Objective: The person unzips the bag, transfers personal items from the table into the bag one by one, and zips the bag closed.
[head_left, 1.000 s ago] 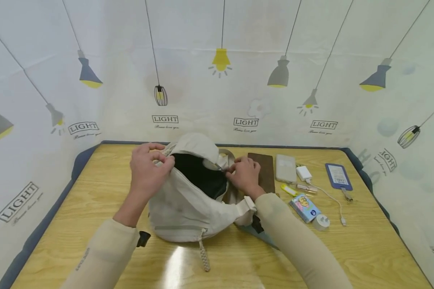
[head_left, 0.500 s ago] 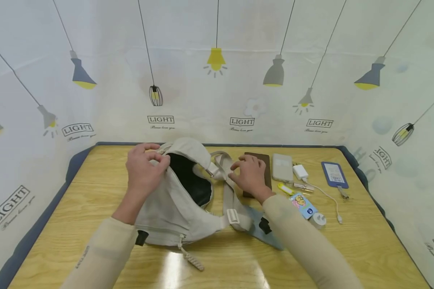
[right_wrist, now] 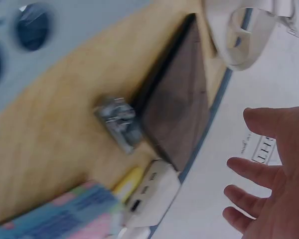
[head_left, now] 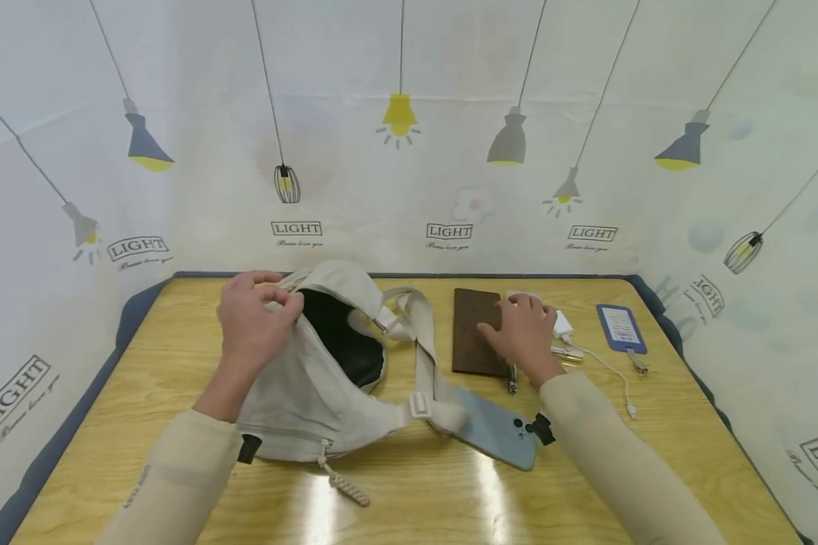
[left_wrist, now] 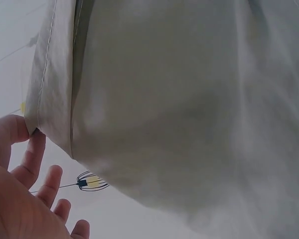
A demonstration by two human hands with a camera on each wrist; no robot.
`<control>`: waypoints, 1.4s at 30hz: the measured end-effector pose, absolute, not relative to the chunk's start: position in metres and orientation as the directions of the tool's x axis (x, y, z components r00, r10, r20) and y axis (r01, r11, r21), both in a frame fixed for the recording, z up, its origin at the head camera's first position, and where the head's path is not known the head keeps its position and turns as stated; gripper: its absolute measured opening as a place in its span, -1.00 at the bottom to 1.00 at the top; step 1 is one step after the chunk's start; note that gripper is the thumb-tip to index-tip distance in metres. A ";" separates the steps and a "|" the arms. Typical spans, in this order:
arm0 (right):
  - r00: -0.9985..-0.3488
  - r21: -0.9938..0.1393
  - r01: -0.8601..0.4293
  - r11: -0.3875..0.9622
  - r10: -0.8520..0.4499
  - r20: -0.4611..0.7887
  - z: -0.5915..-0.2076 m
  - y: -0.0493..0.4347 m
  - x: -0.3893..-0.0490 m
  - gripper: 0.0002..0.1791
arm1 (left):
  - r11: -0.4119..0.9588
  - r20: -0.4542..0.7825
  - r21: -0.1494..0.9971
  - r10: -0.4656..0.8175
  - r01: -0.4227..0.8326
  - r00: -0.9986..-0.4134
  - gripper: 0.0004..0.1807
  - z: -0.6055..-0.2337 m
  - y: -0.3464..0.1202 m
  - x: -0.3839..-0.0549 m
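A beige fabric bag point(head_left: 293, 412) stands on the table with its dark inside showing. My left hand point(head_left: 255, 322) pinches the rim of the bag's opening between thumb and forefinger; the left wrist view shows the pinched fabric edge point(left_wrist: 55, 99). Over the right side hovers my right hand point(head_left: 526, 333), its fingers spread and holding nothing. Beneath it lies a white power bank point(right_wrist: 157, 194), mostly covered in the head view. Beside that hand are a brown notebook-like item point(head_left: 473, 333) and a small metal nail clipper point(head_left: 513, 378).
A light blue phone point(head_left: 494, 428) lies partly under the bag's strap point(head_left: 423, 341). Further right are a white charger point(head_left: 563, 324) with its cable, a lipstick-like tube point(head_left: 568, 353) and a blue badge holder point(head_left: 622, 329). A colourful small box point(right_wrist: 65, 214) lies near a yellow tag point(right_wrist: 128, 184).
My right hand has left the bag's opening and moved right, over the power bank. The left hand keeps its pinch on the rim. The strap and phone are more exposed.
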State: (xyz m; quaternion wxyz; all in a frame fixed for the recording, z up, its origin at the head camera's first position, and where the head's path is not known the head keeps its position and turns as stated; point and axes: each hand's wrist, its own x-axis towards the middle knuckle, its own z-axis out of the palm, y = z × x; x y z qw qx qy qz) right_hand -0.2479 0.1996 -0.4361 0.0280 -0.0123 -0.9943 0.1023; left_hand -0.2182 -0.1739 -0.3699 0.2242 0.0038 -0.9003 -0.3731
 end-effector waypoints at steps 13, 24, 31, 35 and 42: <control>-0.998 -0.037 0.063 0.997 0.063 0.021 -0.472 0.204 -0.230 -0.24 | 0.735 0.423 0.655 -0.166 0.175 -0.891 -0.71 -0.371 -0.180 -0.216; -0.999 -0.070 0.028 0.997 0.027 -0.024 -0.481 0.197 -0.230 -0.19 | 0.734 0.418 0.657 -0.165 0.172 -0.893 -0.71 -0.373 -0.181 -0.215; -0.998 -0.120 0.007 0.993 -0.001 -0.062 -0.479 0.192 -0.235 -0.19 | 0.740 0.424 0.651 -0.169 0.170 -0.889 -0.72 -0.374 -0.183 -0.216; -0.998 -0.151 -0.006 0.989 -0.015 -0.057 -0.479 0.191 -0.236 -0.14 | 0.743 0.435 0.646 -0.170 0.174 -0.884 -0.72 -0.374 -0.185 -0.216; -0.996 -0.180 0.021 0.983 0.006 -0.086 -0.480 0.188 -0.238 -0.06 | 0.764 0.457 0.620 -0.166 0.179 -0.874 -0.74 -0.374 -0.186 -0.216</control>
